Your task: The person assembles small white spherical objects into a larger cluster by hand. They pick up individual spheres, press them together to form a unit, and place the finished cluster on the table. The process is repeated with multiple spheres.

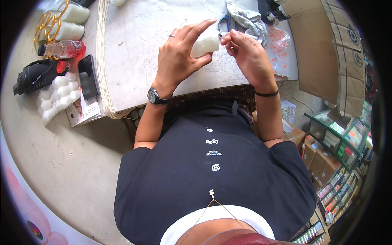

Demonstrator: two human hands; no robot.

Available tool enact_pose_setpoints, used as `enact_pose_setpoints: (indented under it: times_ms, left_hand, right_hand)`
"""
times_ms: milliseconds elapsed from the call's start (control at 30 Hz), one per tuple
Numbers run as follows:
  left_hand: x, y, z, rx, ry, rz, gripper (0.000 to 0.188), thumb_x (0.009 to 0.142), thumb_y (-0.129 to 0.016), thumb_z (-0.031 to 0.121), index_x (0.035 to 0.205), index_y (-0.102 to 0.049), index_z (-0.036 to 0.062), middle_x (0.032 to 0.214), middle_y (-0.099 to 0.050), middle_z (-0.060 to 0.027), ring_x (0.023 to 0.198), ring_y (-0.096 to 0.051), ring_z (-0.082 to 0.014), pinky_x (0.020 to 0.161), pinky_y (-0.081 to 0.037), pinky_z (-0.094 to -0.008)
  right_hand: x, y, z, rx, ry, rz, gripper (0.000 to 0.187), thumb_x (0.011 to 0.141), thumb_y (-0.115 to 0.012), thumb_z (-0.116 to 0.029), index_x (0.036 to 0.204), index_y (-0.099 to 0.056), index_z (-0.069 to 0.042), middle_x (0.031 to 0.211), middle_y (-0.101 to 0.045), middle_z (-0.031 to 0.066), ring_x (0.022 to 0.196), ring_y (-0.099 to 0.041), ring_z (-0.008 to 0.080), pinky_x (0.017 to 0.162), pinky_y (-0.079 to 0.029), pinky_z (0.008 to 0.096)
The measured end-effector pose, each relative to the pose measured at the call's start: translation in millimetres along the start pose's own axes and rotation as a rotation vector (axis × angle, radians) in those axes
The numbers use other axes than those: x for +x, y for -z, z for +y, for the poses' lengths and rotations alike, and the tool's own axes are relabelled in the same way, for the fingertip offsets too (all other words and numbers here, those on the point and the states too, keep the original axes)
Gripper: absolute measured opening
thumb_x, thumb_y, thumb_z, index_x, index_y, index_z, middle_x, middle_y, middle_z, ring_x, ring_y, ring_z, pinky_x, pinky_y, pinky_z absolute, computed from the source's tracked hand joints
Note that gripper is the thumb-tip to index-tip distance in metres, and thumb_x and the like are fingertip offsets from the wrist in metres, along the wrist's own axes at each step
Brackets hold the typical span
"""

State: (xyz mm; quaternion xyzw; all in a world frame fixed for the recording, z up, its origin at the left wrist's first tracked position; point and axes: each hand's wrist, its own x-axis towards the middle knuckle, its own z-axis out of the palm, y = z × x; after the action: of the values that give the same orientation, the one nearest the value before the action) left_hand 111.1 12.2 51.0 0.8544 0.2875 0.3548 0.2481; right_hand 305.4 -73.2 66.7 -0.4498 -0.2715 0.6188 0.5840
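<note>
My left hand (175,57), wearing a ring and a watch, is curved around a short white wax pillar candle (207,43). Its thumb lies along the near side, and the index finger stretches over the far side. Just right of the candle's end is my right hand (251,57), with a dark band on the wrist. Thumb and fingertips are pinched together there; whatever they hold, if anything, is too small to make out. Behind the fingers lie blue-handled scissors (223,25), beside a crumpled grey cloth (249,20).
Long cream cords (103,61) run down the white table (130,53). To the left are white cylinders (69,32), orange-handled scissors (53,26), a red-liquid bottle (63,49), a phone (87,75) and white bubble-shaped pieces (59,98). A cardboard box (318,53) stands right.
</note>
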Motion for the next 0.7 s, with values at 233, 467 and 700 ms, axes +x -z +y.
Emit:
enact_pose_setpoints:
  times_ms: [233, 467, 700]
  left_hand:
    - [2.4, 0.1, -2.5, 0.000, -0.026, -0.013, 0.066, 0.068, -0.083, 0.020, 0.130, -0.064, 0.0321, 0.118, -0.067, 0.0018, 0.100, -0.066, -0.0257, 0.078, -0.060, -0.0374]
    - [2.7, -2.9, -10.7, -0.023, -0.087, 0.018, 0.062, 0.068, -0.084, 0.020, 0.126, -0.066, 0.0286, 0.119, -0.066, 0.0025, 0.099, -0.067, -0.0256, 0.079, -0.060, -0.0367]
    - [-1.0, -2.3, -9.4, 0.043, -0.107, 0.001, 0.061, 0.068, -0.086, 0.025, 0.125, -0.067, 0.0272, 0.117, -0.067, 0.0029, 0.095, -0.066, -0.0247, 0.078, -0.059, -0.0366]
  right_hand:
    - [-6.9, 3.5, 5.7, -0.018, -0.040, 0.007, 0.027, 0.104, -0.056, -0.029, 0.102, -0.072, -0.008, 0.098, -0.071, -0.0002, 0.085, -0.051, 0.0051, 0.079, -0.039, 0.0219]
    - [-9.9, 4.5, 8.0, -0.058, -0.069, 0.028, 0.028, 0.103, -0.057, -0.031, 0.098, -0.073, -0.008, 0.097, -0.071, -0.0001, 0.084, -0.051, 0.0050, 0.077, -0.038, 0.0214]
    - [-12.2, 12.3, 13.6, -0.171, -0.196, 0.039, 0.031, 0.099, -0.062, -0.039, 0.094, -0.073, -0.011, 0.082, -0.062, -0.0058, 0.076, -0.048, 0.0030, 0.070, -0.034, 0.0207]
